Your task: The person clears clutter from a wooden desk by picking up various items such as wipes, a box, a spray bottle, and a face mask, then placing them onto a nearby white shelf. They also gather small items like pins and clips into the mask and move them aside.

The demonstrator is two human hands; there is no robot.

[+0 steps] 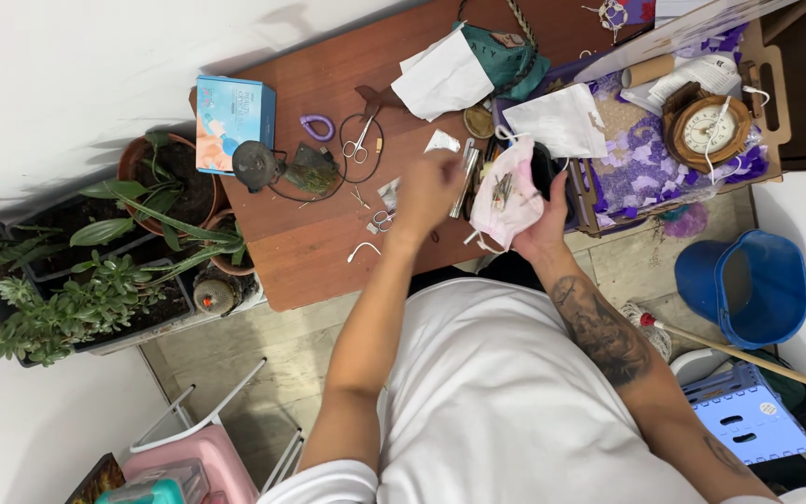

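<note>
Pink pouch (506,198), soft and open-mouthed, sits over the near edge of the wooden table (310,252); small thin metal items show inside it. Right hand (545,219) is wrapped around the pouch from its right side and below, fingers closed on the fabric. Left hand (428,191) hovers just left of the pouch, blurred; fingertips appear pinched together, but whether they hold anything cannot be told. Just left of the pouch, under the left hand, lie small scissors (382,220); farther left and back, larger scissors (358,142) inside a black cord loop. Behind the pouch, a white cloth bag (560,121); right of that, a round wooden clock (706,129) in a tray of purple scraps. Well left, a blue box (232,117) and potted plants (156,201).
</note>
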